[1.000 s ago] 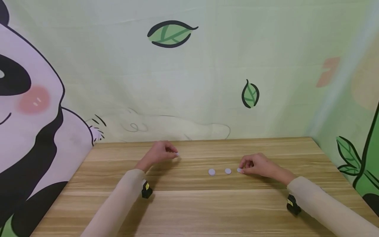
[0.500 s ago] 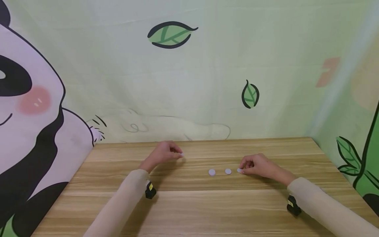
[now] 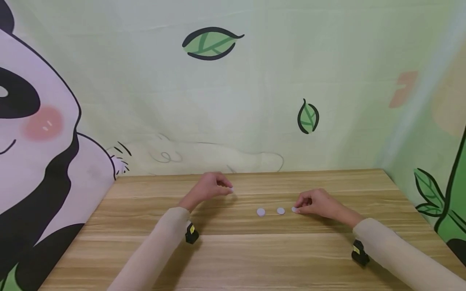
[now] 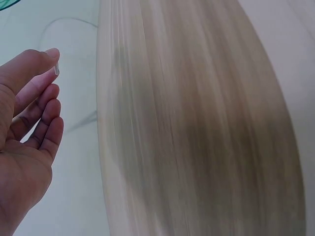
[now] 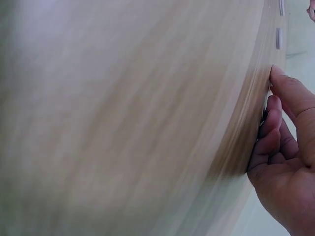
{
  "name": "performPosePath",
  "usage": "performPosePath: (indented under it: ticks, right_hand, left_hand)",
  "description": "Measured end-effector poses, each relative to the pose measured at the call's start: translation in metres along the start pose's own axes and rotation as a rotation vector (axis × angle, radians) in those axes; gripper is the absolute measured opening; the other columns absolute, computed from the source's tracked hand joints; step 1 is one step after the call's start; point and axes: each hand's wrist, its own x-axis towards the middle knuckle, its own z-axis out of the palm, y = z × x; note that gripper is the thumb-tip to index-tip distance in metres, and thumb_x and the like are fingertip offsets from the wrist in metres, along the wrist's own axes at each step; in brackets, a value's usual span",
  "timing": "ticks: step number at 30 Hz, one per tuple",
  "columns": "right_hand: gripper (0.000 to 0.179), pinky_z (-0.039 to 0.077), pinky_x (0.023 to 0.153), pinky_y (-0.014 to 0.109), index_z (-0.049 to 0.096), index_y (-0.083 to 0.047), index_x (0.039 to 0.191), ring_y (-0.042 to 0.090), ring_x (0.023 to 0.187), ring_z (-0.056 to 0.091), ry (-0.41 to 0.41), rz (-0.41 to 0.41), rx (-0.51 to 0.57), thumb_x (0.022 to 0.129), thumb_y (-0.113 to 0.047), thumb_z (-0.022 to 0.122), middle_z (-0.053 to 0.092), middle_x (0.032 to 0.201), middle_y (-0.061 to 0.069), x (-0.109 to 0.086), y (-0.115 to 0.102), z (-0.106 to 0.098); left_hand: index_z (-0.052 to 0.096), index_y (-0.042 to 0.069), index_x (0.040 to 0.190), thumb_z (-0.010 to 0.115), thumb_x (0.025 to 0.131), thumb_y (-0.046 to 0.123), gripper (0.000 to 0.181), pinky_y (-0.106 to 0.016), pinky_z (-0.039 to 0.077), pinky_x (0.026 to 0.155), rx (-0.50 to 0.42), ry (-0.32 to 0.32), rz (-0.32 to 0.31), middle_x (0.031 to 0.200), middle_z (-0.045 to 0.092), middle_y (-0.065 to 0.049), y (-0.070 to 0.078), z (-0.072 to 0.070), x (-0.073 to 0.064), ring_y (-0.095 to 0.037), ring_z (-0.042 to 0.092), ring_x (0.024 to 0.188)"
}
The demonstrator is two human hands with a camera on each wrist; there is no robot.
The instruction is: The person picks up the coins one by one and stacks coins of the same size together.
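Observation:
In the head view, my left hand [image 3: 208, 186] pinches a small white disc [image 3: 231, 190] between thumb and fingertip, above the back of the table. The left wrist view shows that thin disc [image 4: 57, 69] edge-on, with the other fingers loosely bent below. My right hand [image 3: 316, 203] rests low at the table, thumb and index finger pinching another white disc [image 3: 293, 209], mostly covered by the fingertips. To its left, a white disc [image 3: 280, 211] and a slightly larger-looking one [image 3: 260, 212] lie flat in a row. In the right wrist view the nearer lying disc [image 5: 279, 38] appears edge-on.
A wood-grain table [image 3: 233, 258] lies under both hands. Its back edge meets a pale green cloth backdrop [image 3: 255, 81] printed with leaves and a panda [image 3: 36, 161]. Black wrist cameras [image 3: 191, 233] hang under both beige sleeves [image 3: 156, 246].
My left hand has moved steadily to the right with its disc, closer to the row. The right hand and the lying discs have stayed in place.

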Motion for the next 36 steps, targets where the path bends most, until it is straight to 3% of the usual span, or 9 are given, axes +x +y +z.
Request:
performPosePath:
  ticks: [5, 16, 27, 36]
  right_hand:
    - [0.009, 0.044, 0.062, 0.022, 0.078, -0.013, 0.09, 0.007, 0.068, 0.052, -0.004, 0.02, 0.003, 0.088, -0.021, 0.081, 0.067, 0.076, -0.008, 0.001, -0.009, -0.002]
    - [0.009, 0.043, 0.065, 0.025, 0.081, -0.014, 0.089, 0.011, 0.074, 0.053, 0.032, 0.158, 0.017, 0.085, -0.022, 0.084, 0.072, 0.081, -0.006, -0.001, -0.012, 0.0]
    - [0.01, 0.041, 0.065, 0.024, 0.082, -0.014, 0.09, 0.012, 0.076, 0.053, 0.065, 0.176, 0.031, 0.085, -0.023, 0.084, 0.076, 0.087, -0.003, -0.003, -0.015, 0.003]
    - [0.011, 0.04, 0.061, 0.023, 0.082, -0.013, 0.09, 0.012, 0.074, 0.05, 0.072, 0.177, 0.046, 0.085, -0.022, 0.084, 0.076, 0.086, -0.003, -0.003, -0.014, 0.005]
  left_hand:
    - [0.079, 0.014, 0.092, 0.084, 0.084, 0.022, 0.012, -0.028, 0.052, 0.074, -0.015, -0.012, 0.012, 0.093, 0.071, 0.004, 0.006, 0.005, 0.004, -0.012, 0.062, 0.087]
    - [0.079, 0.013, 0.093, 0.083, 0.086, 0.019, 0.01, -0.031, 0.054, 0.081, -0.049, -0.061, 0.03, 0.097, 0.072, 0.002, 0.016, 0.014, 0.008, -0.014, 0.063, 0.091]
    - [0.079, 0.011, 0.094, 0.082, 0.085, 0.016, 0.01, -0.031, 0.052, 0.086, -0.028, -0.064, 0.077, 0.097, 0.073, 0.003, 0.024, 0.021, 0.011, -0.01, 0.062, 0.091]
    - [0.08, 0.013, 0.093, 0.081, 0.086, 0.017, 0.007, -0.031, 0.054, 0.088, -0.015, -0.08, 0.116, 0.098, 0.073, 0.002, 0.036, 0.031, 0.016, -0.016, 0.066, 0.097]
